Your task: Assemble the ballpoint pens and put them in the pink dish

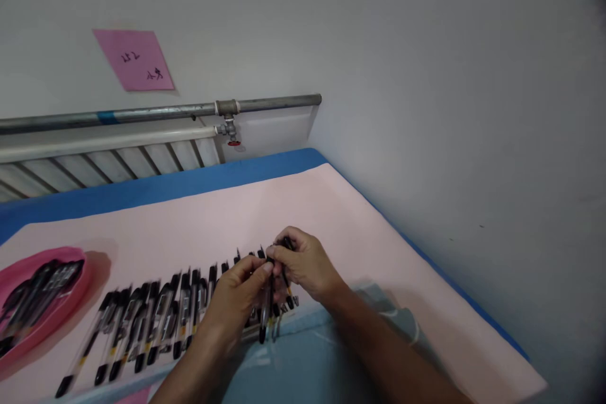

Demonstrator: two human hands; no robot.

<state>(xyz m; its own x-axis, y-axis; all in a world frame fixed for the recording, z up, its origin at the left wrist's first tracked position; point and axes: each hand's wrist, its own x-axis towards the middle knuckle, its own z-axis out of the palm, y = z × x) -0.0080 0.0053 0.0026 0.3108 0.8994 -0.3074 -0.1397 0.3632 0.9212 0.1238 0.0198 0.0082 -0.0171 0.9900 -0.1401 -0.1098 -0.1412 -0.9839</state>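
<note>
Work in the corner of the white wall (426, 76), over the pink-covered bench (293, 208) with its blue edge, a radiator (108, 164) and a pipe (156, 112) running along the back. Use the bare pink beyond the hands as elbow room. Mind the blue-grey sheet (303, 366) at the near edge, under both forearms: avoid dragging it, since that is probably enough to disturb everything lying on it. Leave alone the pink tray (84, 281) at far left, heaped with more pens and well apart from both hands. Stay clear of the row of pens (151, 315) laid side by side just beside and partly under the left wrist, likely to roll at a careless brush.

Note the left hand (237, 303), grip clenched in a pinch, thumb and fingertips around the middle of the pen (264, 326). Hold that pen as now: nearly upright above the right end of the row, lower end down and close to the sheet. Note the right hand (307, 268), grip closed on the upper end of the same pen; cannot tell whether on a cap or on the barrel itself, given the blur there. Hold the lower pinch firm, move straight along the barrel, and avoid twisting sideways, probably the surest way to stop so thin a thing from slipping.
</note>
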